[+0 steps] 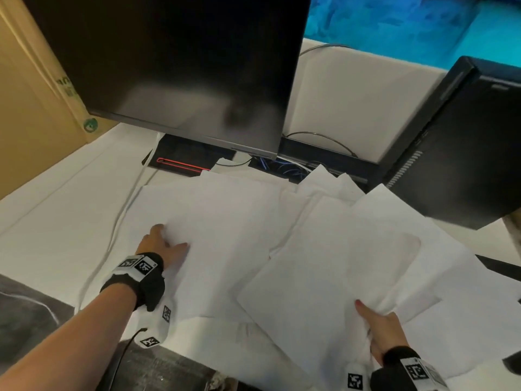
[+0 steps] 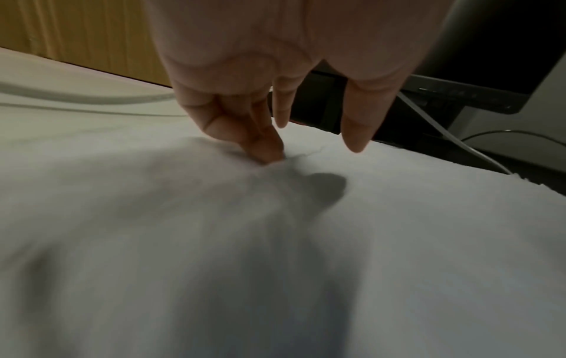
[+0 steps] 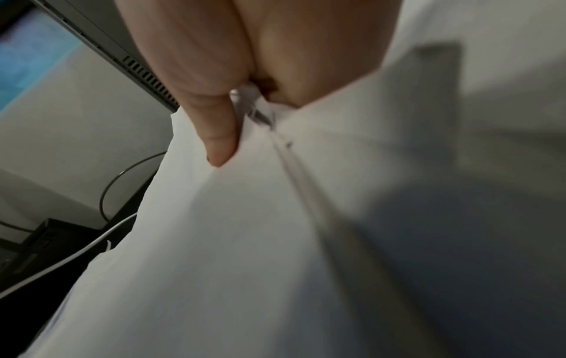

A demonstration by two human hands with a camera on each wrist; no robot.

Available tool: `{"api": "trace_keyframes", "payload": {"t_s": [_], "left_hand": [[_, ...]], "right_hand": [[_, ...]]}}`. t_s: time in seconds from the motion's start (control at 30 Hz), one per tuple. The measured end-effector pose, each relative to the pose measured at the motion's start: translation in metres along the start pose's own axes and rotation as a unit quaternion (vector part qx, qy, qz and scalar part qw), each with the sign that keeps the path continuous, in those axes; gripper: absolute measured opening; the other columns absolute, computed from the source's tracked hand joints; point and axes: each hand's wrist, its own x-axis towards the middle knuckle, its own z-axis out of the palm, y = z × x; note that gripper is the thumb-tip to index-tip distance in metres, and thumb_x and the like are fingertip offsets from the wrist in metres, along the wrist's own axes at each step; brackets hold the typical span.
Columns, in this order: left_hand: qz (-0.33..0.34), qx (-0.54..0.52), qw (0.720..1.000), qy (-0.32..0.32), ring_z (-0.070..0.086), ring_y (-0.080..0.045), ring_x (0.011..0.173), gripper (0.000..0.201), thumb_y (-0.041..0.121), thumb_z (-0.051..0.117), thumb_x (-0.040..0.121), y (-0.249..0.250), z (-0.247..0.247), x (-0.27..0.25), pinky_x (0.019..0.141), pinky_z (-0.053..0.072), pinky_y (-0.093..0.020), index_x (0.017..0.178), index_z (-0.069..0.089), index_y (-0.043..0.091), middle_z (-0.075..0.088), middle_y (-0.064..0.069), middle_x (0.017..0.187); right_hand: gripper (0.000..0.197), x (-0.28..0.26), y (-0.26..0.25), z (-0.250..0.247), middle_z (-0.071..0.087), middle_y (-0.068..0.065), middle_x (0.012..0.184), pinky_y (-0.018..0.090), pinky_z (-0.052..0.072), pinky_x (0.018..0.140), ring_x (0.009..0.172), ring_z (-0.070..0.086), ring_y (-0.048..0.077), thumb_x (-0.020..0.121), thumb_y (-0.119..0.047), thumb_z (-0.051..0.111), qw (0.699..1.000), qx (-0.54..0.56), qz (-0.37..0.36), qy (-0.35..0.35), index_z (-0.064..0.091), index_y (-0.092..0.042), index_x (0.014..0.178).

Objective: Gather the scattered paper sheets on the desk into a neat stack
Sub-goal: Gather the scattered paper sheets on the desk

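Several white paper sheets lie overlapping across the white desk (image 1: pixel 56 235). My left hand (image 1: pixel 166 241) rests on the left group of sheets (image 1: pixel 225 227). In the left wrist view its fingertips (image 2: pixel 269 152) press down on the top sheet (image 2: pixel 306 242), and the other fingers are held straight. My right hand (image 1: pixel 377 323) grips the near edge of a fanned bundle of sheets (image 1: pixel 324 263), thumb on top and fingers hidden beneath. The right wrist view shows the thumb (image 3: pixel 217 145) pinching the bundle (image 3: pixel 245 242), which is lifted and bent.
A dark monitor (image 1: pixel 183 66) stands behind the sheets, its base (image 1: pixel 183 162) marked with a red line. A black computer tower (image 1: pixel 465 142) is at the right, with cables (image 1: pixel 282 165) between them. A white cable (image 1: pixel 124 210) runs along the left. A cardboard box (image 1: pixel 28 108) is far left.
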Motion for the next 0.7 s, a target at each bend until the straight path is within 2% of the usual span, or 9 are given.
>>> {"api": "trace_keyframes", "payload": {"t_s": [0.1,0.2,0.27,0.33,0.4,0.47,0.53,0.6,0.7], "left_hand": [[-0.005,0.018,0.999,-0.044,0.054,-0.031,0.109,0.068,0.043,0.068,0.074,0.011,0.006,-0.006,0.092,0.042,-0.034,0.128,0.040,0.014,0.056,-0.012,0.126],[0.005,0.018,0.999,-0.029,0.055,-0.030,0.104,0.061,0.043,0.072,0.070,0.020,0.014,-0.010,0.088,0.044,-0.034,0.117,0.047,0.013,0.058,-0.011,0.119],[-0.008,-0.052,0.998,-0.037,0.055,-0.033,0.107,0.073,0.037,0.077,0.066,0.026,0.019,-0.013,0.090,0.045,-0.037,0.123,0.040,0.012,0.056,-0.012,0.118],[-0.011,-0.075,0.995,-0.058,0.054,-0.035,0.112,0.081,0.030,0.079,0.065,0.032,0.026,-0.016,0.092,0.045,-0.038,0.130,0.034,0.011,0.054,-0.015,0.123],[0.008,-0.026,0.996,-0.090,0.053,-0.036,0.115,0.068,0.025,0.073,0.072,0.035,0.033,-0.019,0.093,0.044,-0.037,0.129,0.041,0.006,0.055,-0.018,0.127],[0.012,0.019,0.995,-0.093,0.055,-0.036,0.111,0.047,0.022,0.064,0.080,0.036,0.031,-0.021,0.086,0.044,-0.032,0.121,0.052,0.002,0.059,-0.020,0.123],[0.003,0.036,0.996,-0.076,0.058,-0.036,0.103,0.038,0.021,0.060,0.082,0.030,0.020,-0.016,0.081,0.044,-0.032,0.115,0.057,0.003,0.063,-0.020,0.114],[-0.035,0.059,0.997,-0.039,0.054,-0.036,0.099,0.038,0.027,0.058,0.078,0.019,0.005,-0.011,0.087,0.045,-0.035,0.112,0.059,0.009,0.060,-0.017,0.106],[-0.103,0.125,0.986,0.032,0.039,-0.038,0.112,0.037,0.035,0.049,0.072,0.005,-0.009,-0.007,0.097,0.040,-0.044,0.105,0.056,0.018,0.041,-0.013,0.121]], "right_hand": [[0.050,-0.001,-0.001,0.000,0.064,0.023,0.103,0.041,0.050,0.085,0.092,0.062,0.036,0.074,-0.017,0.074,1.000,0.006,-0.002,-0.003,0.052,0.007,0.112],[0.042,-0.006,-0.004,0.001,0.064,0.022,0.100,0.045,0.049,0.090,0.091,0.062,0.036,0.076,-0.014,0.073,1.000,0.001,-0.005,-0.008,0.054,0.006,0.107],[0.023,-0.010,-0.008,0.002,0.065,0.020,0.093,0.048,0.048,0.092,0.085,0.062,0.033,0.078,-0.009,0.070,1.000,0.010,-0.005,-0.023,0.058,0.003,0.093],[0.019,-0.013,-0.011,0.002,0.065,0.019,0.089,0.048,0.047,0.091,0.081,0.062,0.032,0.078,-0.005,0.068,0.999,0.019,-0.007,-0.029,0.059,0.005,0.091],[0.031,-0.015,-0.011,0.003,0.065,0.021,0.088,0.045,0.048,0.087,0.080,0.062,0.032,0.078,-0.005,0.069,0.999,0.025,-0.012,-0.025,0.057,0.012,0.101],[0.048,-0.014,-0.010,0.002,0.065,0.022,0.089,0.043,0.049,0.084,0.080,0.063,0.033,0.070,-0.011,0.076,0.999,0.026,-0.018,-0.027,0.056,0.015,0.105],[0.087,-0.012,-0.008,0.001,0.066,0.025,0.095,0.043,0.050,0.083,0.085,0.065,0.035,0.039,-0.032,0.087,1.000,0.019,-0.010,-0.023,0.055,0.012,0.107],[0.119,-0.009,-0.003,0.000,0.066,0.025,0.098,0.044,0.052,0.082,0.089,0.065,0.037,0.008,-0.048,0.087,1.000,0.015,-0.010,-0.019,0.055,0.009,0.108],[0.130,-0.006,-0.002,-0.001,0.067,0.025,0.097,0.044,0.052,0.083,0.090,0.065,0.037,-0.002,-0.055,0.083,1.000,-0.003,-0.009,-0.024,0.055,0.009,0.107]]}}
